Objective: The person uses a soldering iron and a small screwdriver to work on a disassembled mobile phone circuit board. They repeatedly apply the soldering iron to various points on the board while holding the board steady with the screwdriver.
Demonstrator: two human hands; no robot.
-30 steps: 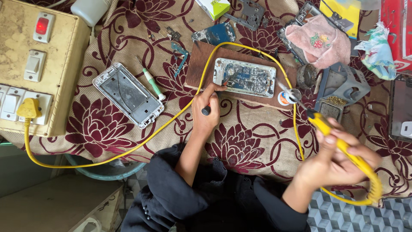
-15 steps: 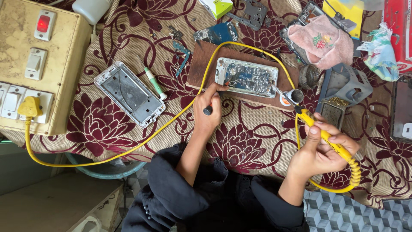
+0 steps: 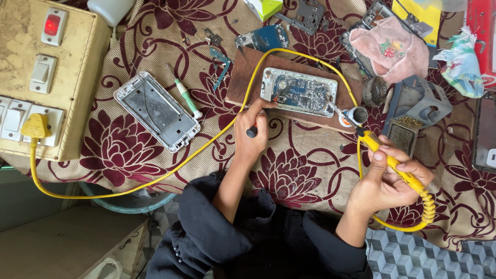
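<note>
On the wooden board (image 3: 243, 77) at the middle of the table (image 3: 289, 170), the opened phone (image 3: 299, 92) lies flat with its back cover off, so that the blue circuit board and silver shielding face upward inside a pale metal frame. Disassembly therefore appears complete: a second, emptied phone frame (image 3: 156, 111) rests well apart to the left, with a green-handled screwdriver (image 3: 185, 95) just beside it, and loose circuit parts lie above the board. Judged from this layout, the work stands at the soldering stage and reassembly remains to be done. The left hand (image 3: 251, 129) has its fingers closed around a dark-handled tool (image 3: 252, 131), whose tip points toward the near left corner of the phone; whether the tip touches the board cannot be told. The right hand (image 3: 390, 178) has its fingers clamped on the yellow soldering iron (image 3: 395, 165), held pen-fashion, with the metal tip near a small round tin (image 3: 357, 114) beside the right end of the phone, and not on the circuit board. A yellow cable (image 3: 206, 144) runs from the iron, loops over the wooden board, and ends at a yellow plug (image 3: 35, 125) seated in the switch box (image 3: 67, 77), where a red indicator is lit.
</note>
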